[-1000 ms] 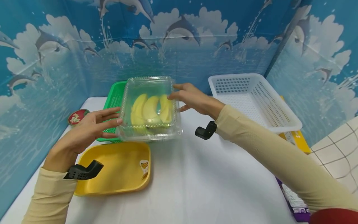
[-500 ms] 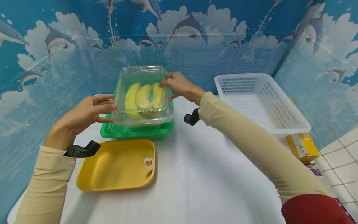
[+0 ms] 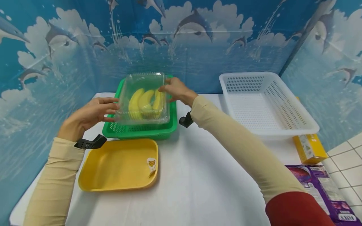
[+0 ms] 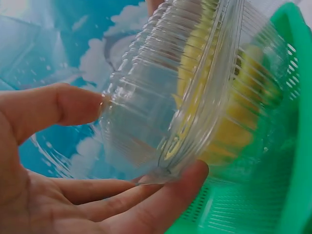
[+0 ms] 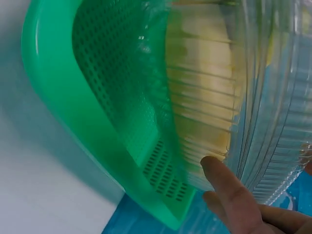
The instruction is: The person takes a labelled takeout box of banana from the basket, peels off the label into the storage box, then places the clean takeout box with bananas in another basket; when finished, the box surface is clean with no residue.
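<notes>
A clear plastic clamshell box [image 3: 142, 82] with several yellow bananas [image 3: 145, 102] inside is held between both hands. It sits over the opening of a green perforated basket [image 3: 141, 133], slightly tilted; whether its base touches the basket floor cannot be told. My left hand [image 3: 96, 113] grips the box's left side, and in the left wrist view the thumb is on the lid [image 4: 131, 97] while fingers support the lower edge. My right hand [image 3: 181, 91] holds the opposite side, with a fingertip against the lower half in the right wrist view.
Directly in front of the green basket lies a yellow tray [image 3: 118, 169] with a banana sticker. A white perforated basket [image 3: 251, 116] stands at the right, by a yellow box [image 3: 310, 149] and a purple packet [image 3: 319, 188]. Dolphin-print curtains [image 3: 198, 59] hang behind and at the sides.
The clamshell box has moved back and come down from in front of the green basket to over its opening. Both hands have kept hold of it throughout.
</notes>
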A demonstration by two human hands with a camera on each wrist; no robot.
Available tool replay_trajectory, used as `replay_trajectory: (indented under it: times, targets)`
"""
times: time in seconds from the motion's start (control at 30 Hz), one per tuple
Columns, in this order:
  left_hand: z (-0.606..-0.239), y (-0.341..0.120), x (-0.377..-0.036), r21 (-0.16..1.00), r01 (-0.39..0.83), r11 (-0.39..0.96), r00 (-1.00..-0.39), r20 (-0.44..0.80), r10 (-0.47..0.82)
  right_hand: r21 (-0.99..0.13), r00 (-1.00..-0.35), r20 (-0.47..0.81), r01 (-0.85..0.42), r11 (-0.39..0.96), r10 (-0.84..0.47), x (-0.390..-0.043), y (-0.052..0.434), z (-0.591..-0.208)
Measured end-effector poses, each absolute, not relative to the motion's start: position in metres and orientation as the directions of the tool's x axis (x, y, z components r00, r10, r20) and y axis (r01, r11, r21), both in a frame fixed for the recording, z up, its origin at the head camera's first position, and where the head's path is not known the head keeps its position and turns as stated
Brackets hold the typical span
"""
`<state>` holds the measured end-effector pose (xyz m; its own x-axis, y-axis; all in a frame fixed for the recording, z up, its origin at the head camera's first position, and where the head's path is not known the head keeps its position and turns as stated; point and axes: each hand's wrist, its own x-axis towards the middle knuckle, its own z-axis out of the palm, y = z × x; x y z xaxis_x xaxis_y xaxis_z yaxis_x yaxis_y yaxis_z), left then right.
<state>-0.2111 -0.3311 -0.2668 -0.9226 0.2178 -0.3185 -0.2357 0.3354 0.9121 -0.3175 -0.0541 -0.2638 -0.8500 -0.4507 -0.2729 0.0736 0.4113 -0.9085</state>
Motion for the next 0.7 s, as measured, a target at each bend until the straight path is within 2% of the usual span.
replay_trajectory:
  times: [0.17, 0.37, 0.7]
  targets:
    - [-0.288, -0.335, -0.219, 0.914, -0.28, 0.294, -0.91, -0.35, 0.221, -0.889, -0.845, -0.296, 0.075, 0.451, -0.444, -0.321, -0.061, -0.278]
    - [-0.31, -0.333, -0.226, 0.905, -0.315, 0.285, -0.906, -0.377, 0.195, -0.881, -0.807, -0.356, 0.121, 0.458, -0.471, -0.326, -0.064, -0.298]
    - [-0.321, -0.336, -0.234, 0.894, -0.335, 0.298, -0.901, -0.397, 0.175, -0.879, -0.788, -0.373, 0.131, 0.459, -0.49, -0.33, -0.069, -0.307]
